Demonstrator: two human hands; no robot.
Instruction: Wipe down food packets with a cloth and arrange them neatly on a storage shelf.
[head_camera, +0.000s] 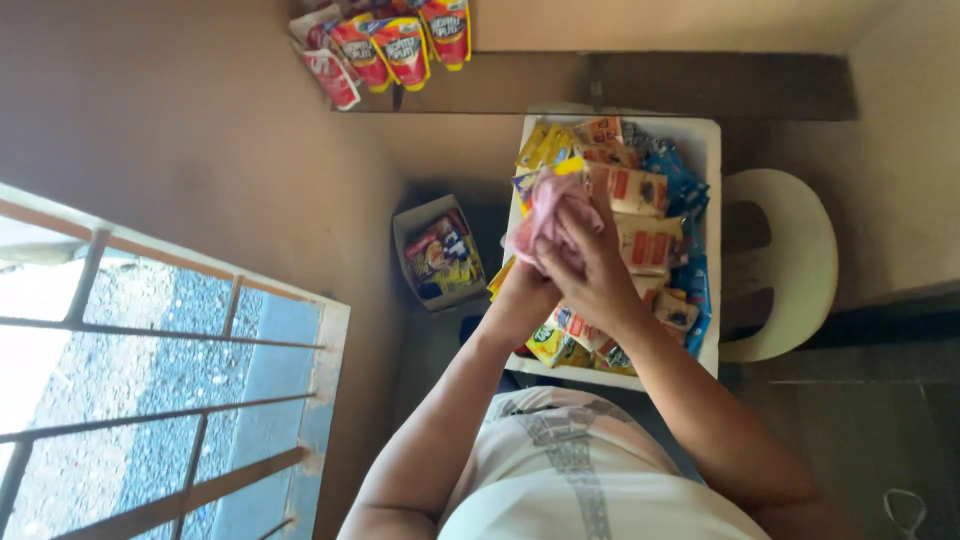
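Note:
Both of my hands meet over a white tray (712, 150) heaped with small snack and sachet packets in yellow, orange and blue. My right hand (590, 268) is on top, its fingers curled around a crumpled pink cloth (548, 205). My left hand (522, 283) is underneath and mostly hidden by the right one, gripping the same cloth from below. The cloth bunches up above my fingers, over the packets.
A small open cardboard box (436, 250) of packets sits on the floor to the left of the tray. A white plastic chair (790, 262) stands on the right. Red pouches (392, 45) hang on the far wall. A barred window (160, 370) fills the left.

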